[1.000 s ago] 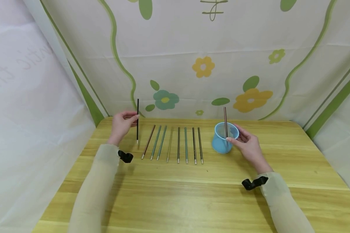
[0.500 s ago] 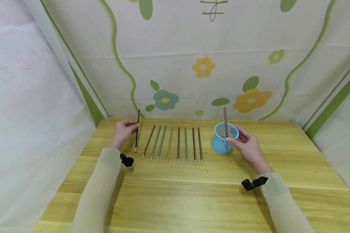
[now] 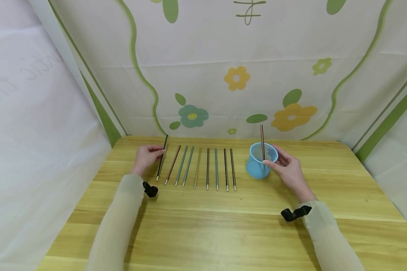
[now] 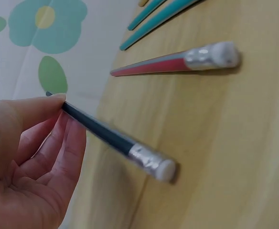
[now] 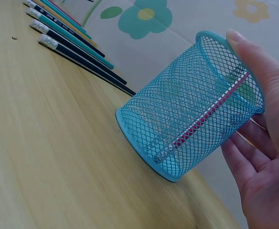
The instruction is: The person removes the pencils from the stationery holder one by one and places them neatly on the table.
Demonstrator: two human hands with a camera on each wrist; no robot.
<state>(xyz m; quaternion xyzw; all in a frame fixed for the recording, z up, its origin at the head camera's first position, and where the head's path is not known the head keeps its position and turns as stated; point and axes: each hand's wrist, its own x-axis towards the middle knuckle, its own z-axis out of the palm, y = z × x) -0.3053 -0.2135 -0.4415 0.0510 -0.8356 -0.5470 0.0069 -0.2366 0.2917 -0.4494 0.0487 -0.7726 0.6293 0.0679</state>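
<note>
My left hand (image 3: 146, 159) pinches a black pencil (image 3: 159, 168) between thumb and fingers. In the left wrist view its silver ferrule and white eraser (image 4: 164, 169) point down toward the table, close to the surface; whether it touches I cannot tell. Just right of it lies a red pencil (image 3: 172, 165), first in a row of pencils. My right hand (image 3: 289, 170) holds a blue mesh pencil cup (image 3: 255, 169) by its side, thumb at the rim. One red pencil (image 5: 211, 112) leans inside the cup, eraser end down.
Right of the red pencil lie two teal pencils (image 3: 188, 168), a yellow one (image 3: 198, 169), and more black and teal ones (image 3: 216, 170), erasers toward me. They rest on a wooden table (image 3: 203, 233). A floral cloth (image 3: 190, 45) hangs behind the table's far edge.
My left hand has come down and slightly right with the black pencil, which has gone from upright to slanted near the table. My right hand and the cup have stayed put.
</note>
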